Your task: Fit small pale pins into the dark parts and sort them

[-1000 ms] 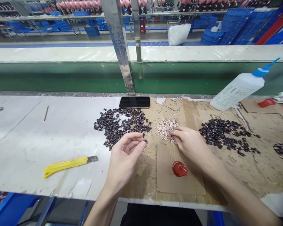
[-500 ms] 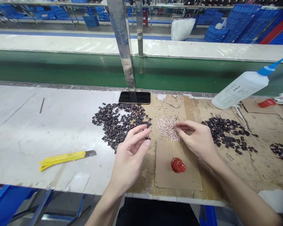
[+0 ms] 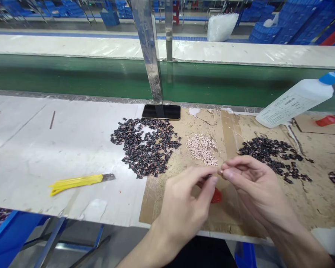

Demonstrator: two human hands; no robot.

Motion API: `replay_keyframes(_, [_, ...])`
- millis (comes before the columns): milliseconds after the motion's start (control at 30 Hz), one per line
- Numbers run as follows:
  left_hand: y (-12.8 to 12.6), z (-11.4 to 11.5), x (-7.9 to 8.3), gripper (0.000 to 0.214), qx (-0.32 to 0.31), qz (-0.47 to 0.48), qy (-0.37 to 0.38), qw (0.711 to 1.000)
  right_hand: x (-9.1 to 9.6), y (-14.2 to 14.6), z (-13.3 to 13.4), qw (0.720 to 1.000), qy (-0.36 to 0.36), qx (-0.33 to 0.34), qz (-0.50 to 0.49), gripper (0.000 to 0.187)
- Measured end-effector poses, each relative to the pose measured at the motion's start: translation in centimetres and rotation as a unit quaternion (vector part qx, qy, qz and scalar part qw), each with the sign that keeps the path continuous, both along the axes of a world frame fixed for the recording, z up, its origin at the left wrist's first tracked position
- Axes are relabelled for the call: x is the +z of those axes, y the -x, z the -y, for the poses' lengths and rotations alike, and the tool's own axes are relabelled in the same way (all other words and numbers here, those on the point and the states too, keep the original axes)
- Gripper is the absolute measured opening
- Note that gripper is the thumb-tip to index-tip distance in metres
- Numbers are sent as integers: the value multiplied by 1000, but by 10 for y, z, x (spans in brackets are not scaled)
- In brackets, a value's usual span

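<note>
My left hand (image 3: 184, 203) pinches a small dark piece (image 3: 207, 176) between thumb and fingertips. Its tips almost meet those of my right hand (image 3: 255, 188), which grips a tiny pale bead-like piece (image 3: 221, 172) by thumb and index finger. Just beyond the hands lies a heap of tiny pale pieces (image 3: 201, 148). A large pile of small black pieces (image 3: 147, 147) spreads to the left, and another black pile (image 3: 268, 150) sits to the right, past my right hand. Beneath the fingers a glossy red blob (image 3: 217, 195) on cardboard is partly covered by my left hand.
A yellow utility knife (image 3: 82, 182) lies at left with its blade out. A phone (image 3: 162, 111) rests at the foot of a metal post (image 3: 152, 63). At right, a white bottle with a blue nozzle (image 3: 294, 102) leans over near a red cap (image 3: 327, 120). A green belt (image 3: 72, 76) runs behind.
My left hand has moved right, away from the black pile, with a dark piece. My right hand has drawn back from the pale heap holding a tiny piece. Both hands now meet above the red blob.
</note>
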State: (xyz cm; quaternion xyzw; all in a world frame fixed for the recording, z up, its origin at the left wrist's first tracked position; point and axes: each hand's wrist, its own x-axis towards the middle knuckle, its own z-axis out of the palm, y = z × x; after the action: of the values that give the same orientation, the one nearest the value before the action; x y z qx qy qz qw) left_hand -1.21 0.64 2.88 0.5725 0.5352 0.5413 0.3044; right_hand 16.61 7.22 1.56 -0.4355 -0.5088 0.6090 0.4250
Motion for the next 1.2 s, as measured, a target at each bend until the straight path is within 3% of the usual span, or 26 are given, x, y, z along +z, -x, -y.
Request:
replay_keyframes(133, [-2,4,-1,16,-27,-62,-39,997,7,2,17,999,-34,11,12,21])
replay_keyframes(233, [1,7,2,16,-54,-86,14,995,14,4,25,994,-91,-12,63,19])
replay_keyframes(400, [2,14,7,14,-82,63,163,981,19,1,31,972,-183,13,145,13])
replay_keyframes(600, [4,19,9,14,-138,237,316,908,20,-10,34,955,-219,108,168,15])
replay_keyframes(767, [12,20,8,11,-219,278,409,841,20,-25,41,921,-250,215,208,16])
replay_keyframes(900, [11,24,2,11,-249,303,453,801,17,-33,51,895,-291,235,244,22])
replay_keyframes(1033, [6,30,-4,8,-228,271,446,822,10,-32,56,920,-238,216,223,18])
replay_keyframes(1133, [5,32,-7,7,-148,258,408,863,3,-32,54,936,-207,149,242,14])
replay_keyframes(1200, [7,33,-9,6,-92,252,379,886,-2,-31,53,926,-225,99,286,14])
